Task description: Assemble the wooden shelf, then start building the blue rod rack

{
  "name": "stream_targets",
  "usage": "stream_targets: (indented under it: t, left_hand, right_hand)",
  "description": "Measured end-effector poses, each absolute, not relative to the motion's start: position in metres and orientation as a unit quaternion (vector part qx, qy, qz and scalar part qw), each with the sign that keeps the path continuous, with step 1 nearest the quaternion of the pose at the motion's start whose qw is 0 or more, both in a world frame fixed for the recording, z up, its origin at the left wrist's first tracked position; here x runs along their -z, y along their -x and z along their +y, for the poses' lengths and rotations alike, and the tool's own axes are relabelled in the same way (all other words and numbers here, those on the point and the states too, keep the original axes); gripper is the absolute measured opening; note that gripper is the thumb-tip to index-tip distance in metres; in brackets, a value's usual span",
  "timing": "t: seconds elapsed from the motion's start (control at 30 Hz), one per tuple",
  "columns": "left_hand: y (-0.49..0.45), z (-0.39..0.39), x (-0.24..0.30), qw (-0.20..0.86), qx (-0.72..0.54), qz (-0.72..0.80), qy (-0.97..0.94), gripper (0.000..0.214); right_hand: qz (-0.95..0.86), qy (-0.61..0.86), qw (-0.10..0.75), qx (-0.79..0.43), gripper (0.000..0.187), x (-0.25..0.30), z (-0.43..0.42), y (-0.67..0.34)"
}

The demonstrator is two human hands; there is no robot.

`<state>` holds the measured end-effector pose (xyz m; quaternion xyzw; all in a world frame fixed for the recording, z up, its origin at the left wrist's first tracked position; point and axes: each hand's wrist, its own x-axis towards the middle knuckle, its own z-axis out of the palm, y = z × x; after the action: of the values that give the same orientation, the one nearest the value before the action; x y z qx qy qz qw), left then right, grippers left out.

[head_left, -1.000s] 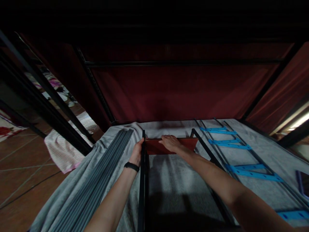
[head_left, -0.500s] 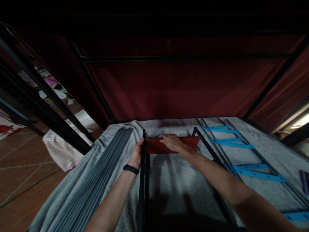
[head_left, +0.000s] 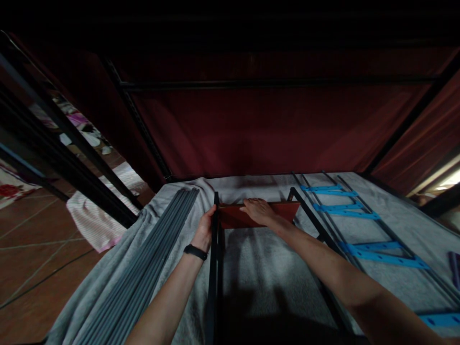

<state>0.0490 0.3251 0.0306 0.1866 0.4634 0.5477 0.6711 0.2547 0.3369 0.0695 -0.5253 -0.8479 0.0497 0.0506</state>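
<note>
A black metal frame (head_left: 213, 268) stands on the grey blanket in front of me, with a reddish-brown board (head_left: 232, 218) across its far end. My left hand (head_left: 204, 229), a dark band on its wrist, is closed around the frame's left bar near the board's left end. Its fingers are partly hidden behind the bar. On the middle of the board lies my right hand (head_left: 258, 212), its fingers bent over the upper edge and the thumb side toward the left. The fingertips are out of sight behind the board.
Grey rods (head_left: 151, 254) lie bundled on the blanket (head_left: 196, 287) at left. Blue brackets (head_left: 383, 254) sit across thin dark rods at right. A dark red fabric panel (head_left: 251, 134) rises behind. Black posts and a striped cloth (head_left: 97, 215) are at far left.
The view has shifted very slightly. Both hands stay at the same places on the frame and the board.
</note>
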Motion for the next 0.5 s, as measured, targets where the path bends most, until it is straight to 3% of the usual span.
stream_targets:
  t: [0.5]
  left_hand:
    - [-0.047,0.322,-0.022,0.566,-0.560,0.537,-0.279,0.018]
  right_hand:
    - [-0.848,0.524,0.073,-0.036,0.037,-0.064,0.335,-0.257]
